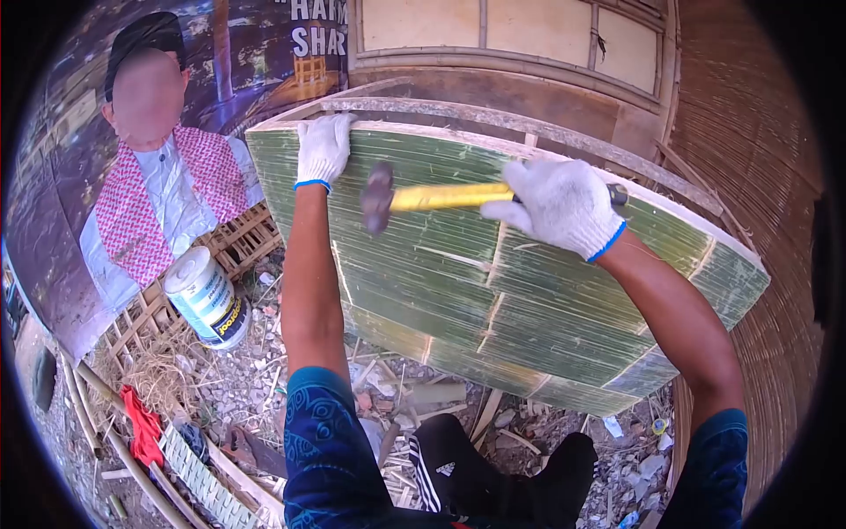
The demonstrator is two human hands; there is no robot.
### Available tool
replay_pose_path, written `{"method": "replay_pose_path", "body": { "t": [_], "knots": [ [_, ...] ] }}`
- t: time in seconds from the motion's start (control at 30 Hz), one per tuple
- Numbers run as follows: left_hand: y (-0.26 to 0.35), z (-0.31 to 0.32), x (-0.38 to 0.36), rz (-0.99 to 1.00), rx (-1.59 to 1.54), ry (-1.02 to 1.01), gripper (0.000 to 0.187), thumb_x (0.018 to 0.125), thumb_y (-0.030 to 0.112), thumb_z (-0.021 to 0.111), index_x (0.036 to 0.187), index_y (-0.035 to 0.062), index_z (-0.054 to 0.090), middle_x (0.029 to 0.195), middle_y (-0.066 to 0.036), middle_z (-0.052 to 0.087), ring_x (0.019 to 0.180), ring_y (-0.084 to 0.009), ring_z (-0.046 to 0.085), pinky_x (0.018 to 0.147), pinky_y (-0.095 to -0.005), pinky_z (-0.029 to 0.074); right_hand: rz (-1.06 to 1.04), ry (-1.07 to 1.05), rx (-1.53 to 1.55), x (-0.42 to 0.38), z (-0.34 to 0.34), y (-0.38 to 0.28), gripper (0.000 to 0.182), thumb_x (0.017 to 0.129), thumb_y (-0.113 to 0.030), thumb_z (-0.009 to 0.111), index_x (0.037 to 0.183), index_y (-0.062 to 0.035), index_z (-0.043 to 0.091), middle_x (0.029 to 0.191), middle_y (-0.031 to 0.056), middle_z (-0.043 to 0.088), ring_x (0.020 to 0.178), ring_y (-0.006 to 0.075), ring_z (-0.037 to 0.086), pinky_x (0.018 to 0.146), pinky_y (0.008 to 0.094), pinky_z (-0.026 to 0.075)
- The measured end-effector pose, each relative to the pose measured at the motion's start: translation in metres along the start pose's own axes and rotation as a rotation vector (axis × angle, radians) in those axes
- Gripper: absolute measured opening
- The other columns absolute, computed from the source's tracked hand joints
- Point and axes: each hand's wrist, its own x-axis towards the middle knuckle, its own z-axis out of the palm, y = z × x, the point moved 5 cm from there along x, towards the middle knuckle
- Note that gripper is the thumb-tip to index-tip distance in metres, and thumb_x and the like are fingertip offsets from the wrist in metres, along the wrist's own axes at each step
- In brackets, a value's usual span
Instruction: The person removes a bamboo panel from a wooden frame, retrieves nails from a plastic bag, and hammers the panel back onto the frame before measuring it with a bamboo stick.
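Note:
A panel of split green bamboo (414,238) leans in front of me, with a pale wooden strip along its top edge. My left hand (323,150), in a white knit glove with a blue cuff, grips that edge near the left corner; its fingertips are hidden. In the same kind of glove, my right hand (564,201) is closed around the handle of a hammer (445,197). The handle is yellow with a dark end, and the slightly blurred steel head hangs in front of the panel, to the right of my left hand.
A white paint bucket (208,297) stands at left before a large printed banner (53,194). Rubble and bamboo scraps (423,392) cover the ground around my legs. Bamboo poles (132,454) and a red cloth (144,423) lie lower left. A woven wall (749,115) rises at right.

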Motion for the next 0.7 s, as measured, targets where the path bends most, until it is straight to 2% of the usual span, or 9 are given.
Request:
{"method": "replay_pose_path", "body": {
  "t": [0.13,0.27,0.3,0.4,0.43,0.53,0.57,0.67,0.7],
  "knots": [
    [-0.007,-0.009,0.000,0.042,-0.144,-0.031,0.039,0.105,0.024,0.036,0.121,0.0099,0.069,0.121,-0.013,0.071,0.115,-0.0351,0.062,0.103,-0.0499,0.041,-0.309,0.174,0.057,0.031,0.004,-0.028,0.059,0.092,-0.070,0.056,0.086,-0.0113,0.057,0.064,0.0070,0.057,0.051,0.0260,0.060,0.046,0.0401,0.048],
    [-0.005,-0.028,-0.010,0.088,-0.240,0.017,0.038,0.104,0.023,0.040,0.120,0.0030,0.068,0.123,-0.018,0.069,0.115,-0.0408,0.061,0.106,-0.0476,0.043,0.066,-0.075,0.068,0.087,0.035,0.002,0.064,0.103,-0.063,0.041,0.094,-0.0061,0.067,0.069,0.0137,0.067,0.065,0.0287,0.071,0.059,0.0437,0.058],
    [-0.005,-0.026,-0.012,0.068,-0.241,0.026,0.036,0.101,0.025,0.047,0.120,0.0018,0.068,0.124,-0.021,0.068,0.116,-0.0412,0.060,0.106,-0.0467,0.044,0.025,-0.001,0.012,0.090,0.021,-0.003,0.066,0.105,-0.061,0.039,0.098,-0.0030,0.070,0.073,0.0157,0.070,0.070,0.0308,0.073,0.063,0.0459,0.060],
    [-0.005,-0.022,-0.008,-0.044,-0.257,-0.116,0.040,0.096,0.025,0.056,0.129,0.0031,0.064,0.126,-0.021,0.066,0.122,-0.0414,0.058,0.107,-0.0461,0.044,0.043,-0.171,0.035,0.082,0.003,-0.020,0.068,0.105,-0.061,0.040,0.095,-0.0014,0.070,0.074,0.0158,0.070,0.071,0.0318,0.072,0.063,0.0461,0.059],
    [-0.007,-0.014,-0.008,0.178,-0.108,0.008,0.045,0.092,0.027,0.063,0.130,0.0042,0.063,0.125,-0.019,0.067,0.125,-0.0384,0.057,0.109,-0.0457,0.044,0.024,-0.116,0.038,0.079,0.008,-0.020,0.066,0.104,-0.059,0.041,0.092,-0.0018,0.071,0.076,0.0163,0.071,0.071,0.0321,0.072,0.062,0.0459,0.059],
    [-0.018,-0.006,-0.015,0.281,-0.012,0.044,0.057,0.081,0.030,0.074,0.130,0.0035,0.059,0.130,-0.018,0.064,0.125,-0.0379,0.058,0.108,-0.0468,0.043,0.085,-0.172,0.163,0.081,0.008,-0.026,0.063,0.104,-0.058,0.043,0.090,-0.0036,0.072,0.078,0.0169,0.071,0.071,0.0314,0.072,0.062,0.0454,0.058],
    [-0.019,-0.001,-0.009,0.250,0.013,-0.001,0.056,0.085,0.030,0.075,0.131,0.0027,0.058,0.131,-0.017,0.064,0.124,-0.0386,0.057,0.107,-0.0467,0.043,0.146,-0.167,0.196,0.066,0.003,-0.033,0.060,0.104,-0.056,0.045,0.089,-0.0047,0.072,0.075,0.0164,0.071,0.069,0.0315,0.072,0.061,0.0453,0.058],
    [-0.030,-0.002,-0.002,-0.001,-0.199,-0.151,0.040,0.104,0.034,0.052,0.131,0.0054,0.060,0.134,-0.017,0.063,0.127,-0.0348,0.057,0.112,-0.0478,0.039,0.110,0.034,0.279,-0.022,0.013,-0.052,0.053,0.101,-0.056,0.053,0.082,-0.0074,0.059,0.055,0.0093,0.056,0.047,0.0270,0.060,0.044,0.0401,0.048],
    [-0.022,-0.008,-0.005,-0.045,-0.116,-0.185,0.041,0.105,0.035,0.048,0.132,0.0061,0.060,0.136,-0.018,0.062,0.129,-0.0335,0.056,0.112,-0.0506,0.037,0.122,0.021,0.323,-0.061,0.019,-0.060,0.052,0.100,-0.058,0.054,0.083,-0.0083,0.059,0.059,0.0092,0.058,0.047,0.0258,0.059,0.044,0.0399,0.047]
  ]
}}
